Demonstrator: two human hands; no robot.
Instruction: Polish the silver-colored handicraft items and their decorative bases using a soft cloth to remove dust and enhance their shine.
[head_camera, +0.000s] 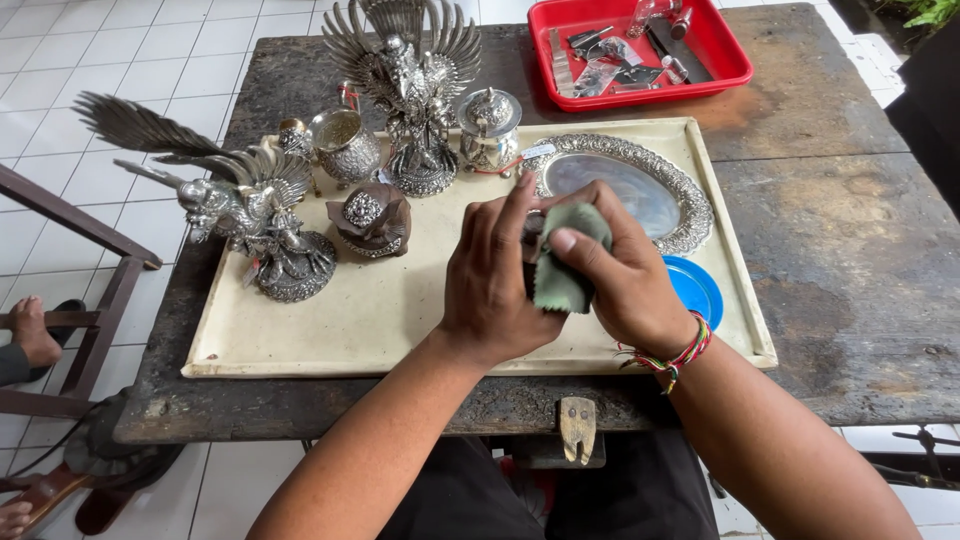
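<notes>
My left hand grips a small dark object that is mostly hidden between my palms. My right hand presses a green cloth against that object, thumb on top of the cloth. Both hands hover over a cream tray on a worn dark table. An oval silver mirror-plate with an embossed rim lies on the tray just behind my right hand. A blue round lid lies beside my right wrist.
On the tray stand a winged silver figure, a tall winged silver statue, a silver cup, a lidded silver jar and a dark domed piece. A red tray of small tools sits behind. Another person's foot rests at left.
</notes>
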